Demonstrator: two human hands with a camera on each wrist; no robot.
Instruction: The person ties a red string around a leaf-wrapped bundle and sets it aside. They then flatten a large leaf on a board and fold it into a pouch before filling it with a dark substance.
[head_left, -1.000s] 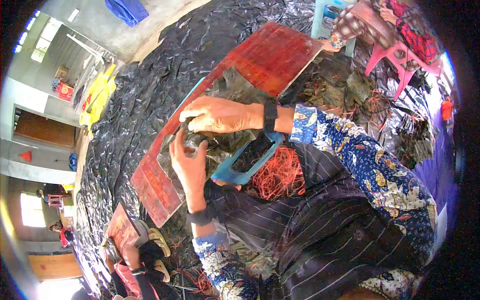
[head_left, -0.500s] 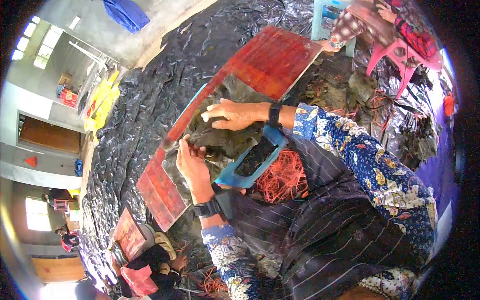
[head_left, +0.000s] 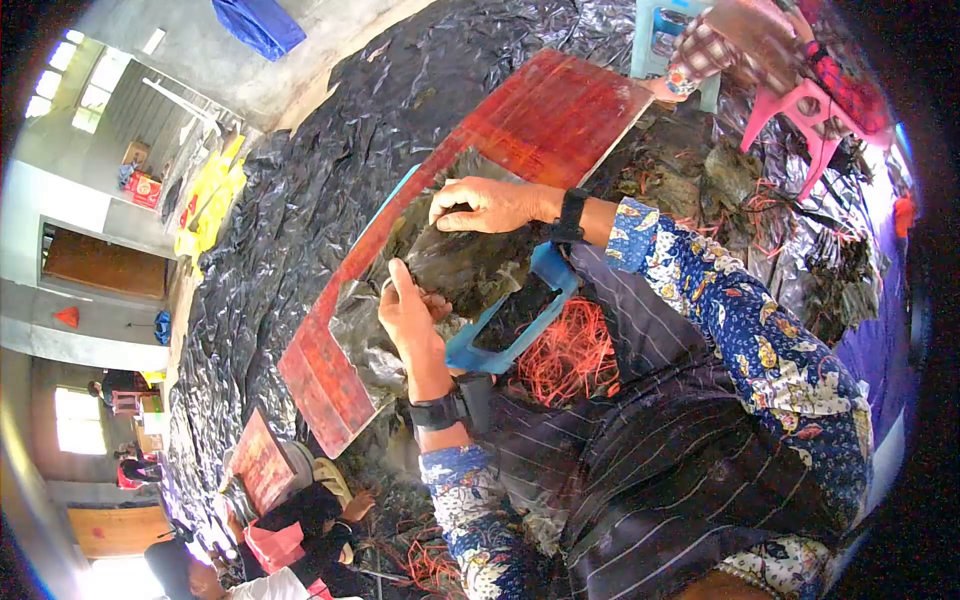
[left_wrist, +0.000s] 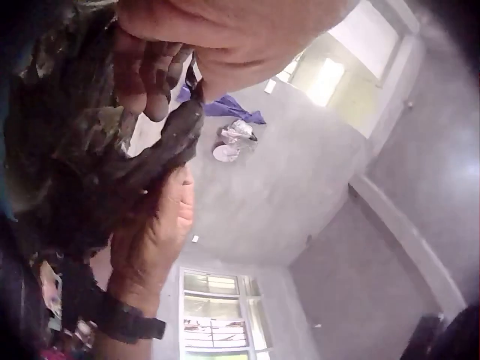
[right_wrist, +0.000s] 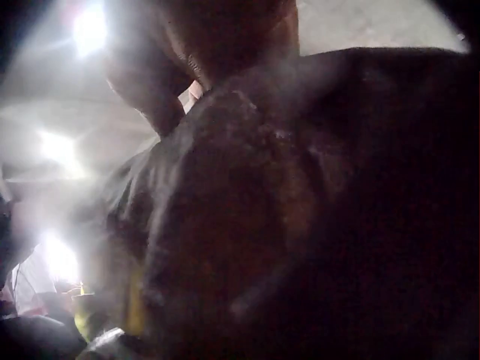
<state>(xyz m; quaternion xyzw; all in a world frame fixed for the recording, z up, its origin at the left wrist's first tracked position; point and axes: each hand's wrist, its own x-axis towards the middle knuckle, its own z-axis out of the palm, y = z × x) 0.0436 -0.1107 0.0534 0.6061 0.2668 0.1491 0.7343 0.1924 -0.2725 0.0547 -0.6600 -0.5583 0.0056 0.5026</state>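
A dark, thin, leaf-like sheet (head_left: 470, 262) lies across a reddish-brown board (head_left: 545, 120), its surface brownish and wrinkled. My right hand (head_left: 482, 205) is over the sheet's far part, thumb and fingers bent together. In the right wrist view, that hand's fingers pinch the upper edge of the sheet (right_wrist: 225, 195), which hangs down broad and dark. Nearer the board's lower end, my left hand (head_left: 412, 315) has its thumb up and fingers curled inward. The left wrist view shows it gripping a folded edge of the sheet (left_wrist: 161, 146), with the right hand (left_wrist: 154, 247) beyond.
A blue plastic frame (head_left: 490, 345) and a heap of red strings (head_left: 570, 350) sit close to my lap. More dark sheets (head_left: 690, 175) lie to the right. Black plastic film (head_left: 270, 250) covers the floor. People sit nearby, one by a pink stool (head_left: 810, 125).
The right hand's fingers, spread half a second ago, have come together on the sheet. Both hands have shifted slightly right in the head view.
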